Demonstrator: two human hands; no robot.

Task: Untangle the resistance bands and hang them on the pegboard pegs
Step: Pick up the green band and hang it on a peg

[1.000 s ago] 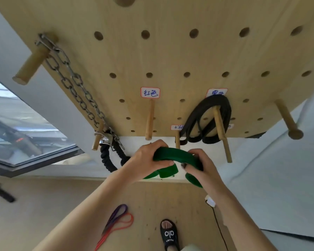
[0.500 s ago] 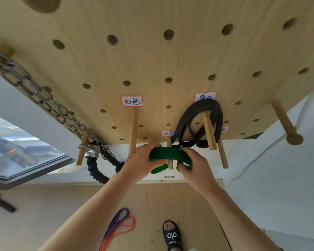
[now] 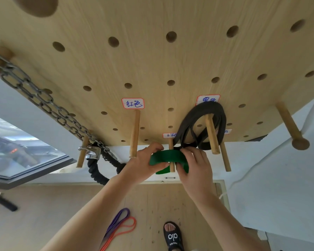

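Both hands (image 3: 172, 164) round green band (image 3: 166, 156) over peg (image 3: 171, 155)

A single head-worn wide-angle view is given, set close against the pegboard (image 3: 170, 60) and tilted steeply down along it. The board is seen at 12 o'clock, the floor (image 3: 161, 205) at 6 o'clock.

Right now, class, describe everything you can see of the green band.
The green band is a wide, flat loop, dark green and rubbery-looking, coiled into overlapping layers. It arches over a short wooden peg on the pegboard, which passes through the loop. The left hand grips its left end, the right hand its right end. A black band hangs just above.
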